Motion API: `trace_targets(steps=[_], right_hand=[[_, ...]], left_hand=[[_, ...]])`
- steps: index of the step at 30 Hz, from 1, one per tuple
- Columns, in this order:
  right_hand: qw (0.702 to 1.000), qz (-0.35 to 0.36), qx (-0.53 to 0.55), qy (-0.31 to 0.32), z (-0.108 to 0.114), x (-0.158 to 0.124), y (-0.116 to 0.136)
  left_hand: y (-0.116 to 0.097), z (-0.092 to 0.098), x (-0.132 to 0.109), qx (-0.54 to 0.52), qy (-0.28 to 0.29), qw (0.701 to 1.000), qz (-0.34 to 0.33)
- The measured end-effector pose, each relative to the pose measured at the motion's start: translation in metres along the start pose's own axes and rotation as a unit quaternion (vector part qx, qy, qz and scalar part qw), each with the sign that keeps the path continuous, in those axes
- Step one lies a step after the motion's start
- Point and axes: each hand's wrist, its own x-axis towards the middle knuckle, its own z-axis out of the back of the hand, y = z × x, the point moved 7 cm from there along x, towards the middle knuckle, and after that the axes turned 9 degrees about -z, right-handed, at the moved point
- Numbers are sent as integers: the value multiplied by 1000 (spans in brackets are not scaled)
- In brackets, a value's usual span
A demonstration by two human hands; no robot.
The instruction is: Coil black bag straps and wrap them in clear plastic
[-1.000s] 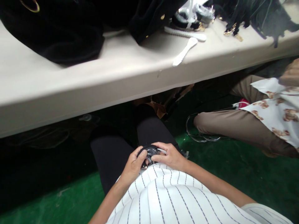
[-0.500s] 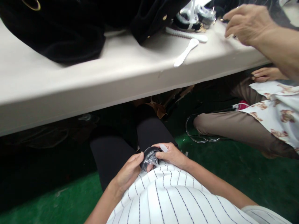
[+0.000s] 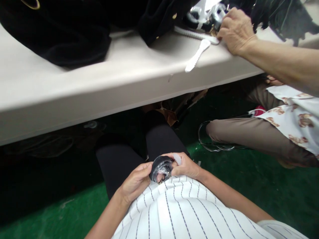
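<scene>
In my lap I hold a rolled black strap [image 3: 158, 164] with crinkled clear plastic around its inside and a bit of gold-coloured metal at its lower edge. My left hand [image 3: 138, 179] is closed on the left side of the roll, with a fingertip showing through its middle. On the right side my right hand [image 3: 185, 166] grips the same roll. A small white serrated strip [image 3: 177, 158] sticks out between the fingers of that hand. The far end of the strip is hidden.
A pale table [image 3: 139, 73] carries a black fabric bag [image 3: 79, 33], white serrated ties [image 3: 198, 55] and plastic-wrapped rolls [image 3: 195, 15]. A co-worker's hand [image 3: 236, 31] reaches over it from the right. Beside me are the co-worker's leg [image 3: 231, 136] and a metal stool [image 3: 205, 142].
The roll has turned a little, showing more of its round opening and gold metal. My right thumb has shifted right. The co-worker's hand has moved left and down to the wrapped rolls.
</scene>
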Motion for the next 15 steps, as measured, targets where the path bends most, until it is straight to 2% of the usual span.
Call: trace_targets(steps=[3, 7, 10, 13, 15], right_hand=[[997, 7, -78, -9, -2, -5, 2], [985, 54, -160, -39, -6, -11, 11], [969, 74, -224, -69, -4, -11, 11], [963, 98, -238, -76, -2, -8, 9], [963, 112, -231, -82, -1, -7, 9]], left_hand=[[3, -4, -3, 14, 2, 1000, -2], [1, -9, -6, 54, 13, 998, -12], [-4, -9, -6, 123, 48, 991, -15], [-6, -7, -6, 183, 84, 979, -1], [-5, -4, -5, 189, 77, 979, 1]])
